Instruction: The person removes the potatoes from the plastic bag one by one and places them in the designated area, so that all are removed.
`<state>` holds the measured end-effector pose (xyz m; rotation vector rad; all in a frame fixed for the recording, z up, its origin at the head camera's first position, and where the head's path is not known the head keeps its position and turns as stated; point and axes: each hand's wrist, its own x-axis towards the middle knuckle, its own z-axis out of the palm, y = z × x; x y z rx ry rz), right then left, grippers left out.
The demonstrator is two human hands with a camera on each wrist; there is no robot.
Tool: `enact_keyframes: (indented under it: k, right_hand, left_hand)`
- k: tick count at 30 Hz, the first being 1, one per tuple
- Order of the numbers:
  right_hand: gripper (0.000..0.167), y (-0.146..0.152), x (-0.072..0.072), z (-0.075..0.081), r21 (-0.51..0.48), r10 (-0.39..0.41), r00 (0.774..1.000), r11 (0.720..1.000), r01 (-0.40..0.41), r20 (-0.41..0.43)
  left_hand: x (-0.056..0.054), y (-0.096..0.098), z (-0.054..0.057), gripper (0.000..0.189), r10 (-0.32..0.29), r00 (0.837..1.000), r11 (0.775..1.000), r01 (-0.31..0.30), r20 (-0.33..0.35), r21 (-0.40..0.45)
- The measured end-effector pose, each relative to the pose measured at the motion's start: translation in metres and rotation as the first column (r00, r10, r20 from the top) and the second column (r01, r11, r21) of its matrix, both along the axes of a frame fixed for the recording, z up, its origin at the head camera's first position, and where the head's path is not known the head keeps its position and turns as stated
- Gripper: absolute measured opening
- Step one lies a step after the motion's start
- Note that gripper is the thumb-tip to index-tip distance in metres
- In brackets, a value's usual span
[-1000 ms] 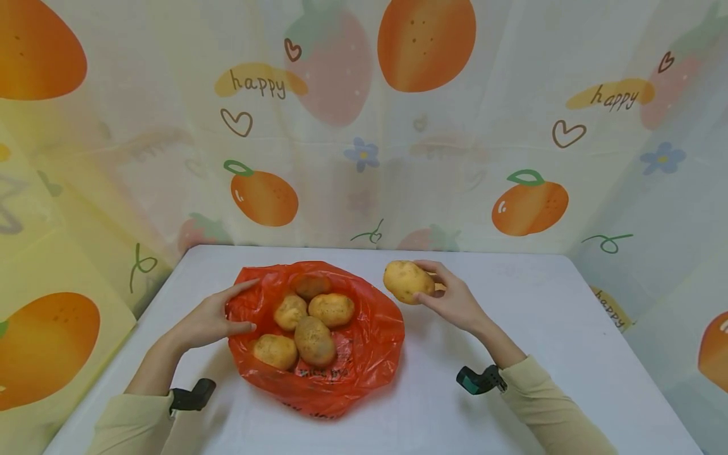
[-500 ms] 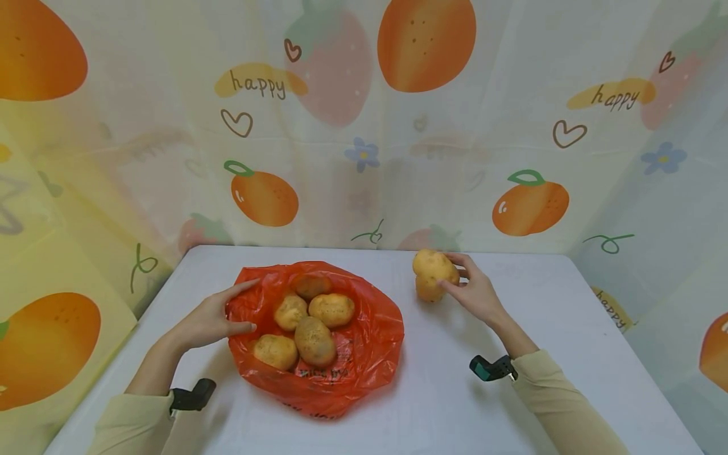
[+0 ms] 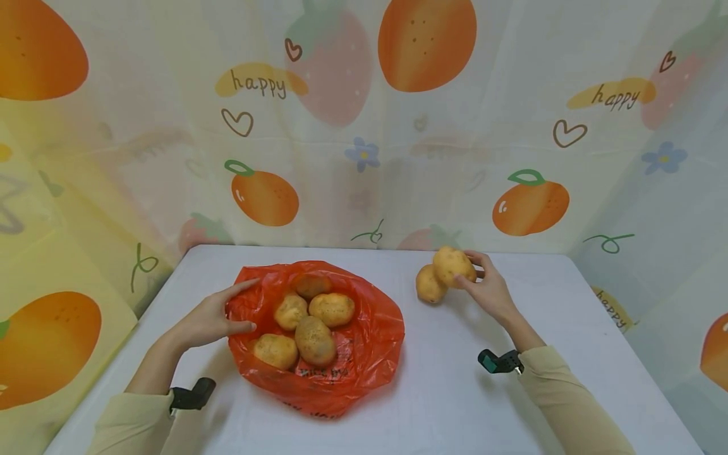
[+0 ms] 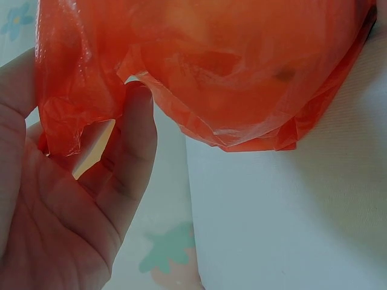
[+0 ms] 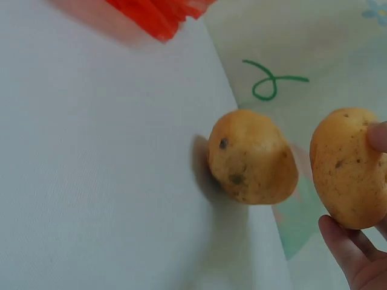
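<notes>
My right hand (image 3: pixel 492 294) grips a yellow-brown potato (image 3: pixel 454 266) between thumb and fingers, at the right of the head view. Behind and left of it a second potato (image 3: pixel 429 285) lies on the table; the right wrist view shows the lying potato (image 5: pixel 251 158) with dark spots, apart from the held potato (image 5: pixel 349 172). My left hand (image 3: pixel 206 321) holds the left edge of a red plastic bag (image 3: pixel 375 341). In the left wrist view its fingers curl about the thin film of the bag (image 4: pixel 211 72). Several potatoes (image 3: pixel 315 341) lie in the wide bag mouth.
The white table (image 3: pixel 432 392) carries the bag left of middle. Its back edge meets a fruit-print curtain (image 3: pixel 352 189), which also hangs at both sides. Each wrist wears a small black camera, one at the left sleeve (image 3: pixel 193 394) and one at the right (image 3: pixel 500 362).
My right hand has moved right with its potato, past the potato lying on the table, which was first hidden, then partly overlapped. The left hand and bag stay in place.
</notes>
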<state>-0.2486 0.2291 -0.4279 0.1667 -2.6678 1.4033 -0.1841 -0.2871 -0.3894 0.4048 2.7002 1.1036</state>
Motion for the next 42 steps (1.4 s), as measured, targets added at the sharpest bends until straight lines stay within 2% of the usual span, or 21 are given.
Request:
enact_keyframes:
  k: [10,19,26,42]
  right_hand:
    - [0.066,0.013,-0.006,-0.012,0.021,-0.04,0.999,0.999,0.04,0.017]
    - [0.068,0.02,-0.008,-0.022,0.061,-0.086,0.989,0.995,0.079,0.117]
    - [0.066,0.02,-0.011,-0.03,0.094,-0.11,0.98,0.991,0.095,0.164]
    - [0.07,0.019,-0.009,-0.032,0.124,-0.113,0.958,0.989,0.083,0.264]
  left_hand:
    - [-0.001,0.0,-0.003,0.08,0.011,1.0,1.0,-0.011,0.01,-0.005]
    - [0.0,-0.001,0.0,0.08,0.003,1.0,1.0,-0.003,0.022,0.001]
    - [0.0,0.0,-0.001,0.08,0.006,1.0,1.0,-0.006,0.011,-0.007]
    - [-0.001,-0.002,-0.004,0.08,0.015,1.0,1.0,-0.015,0.015,-0.001]
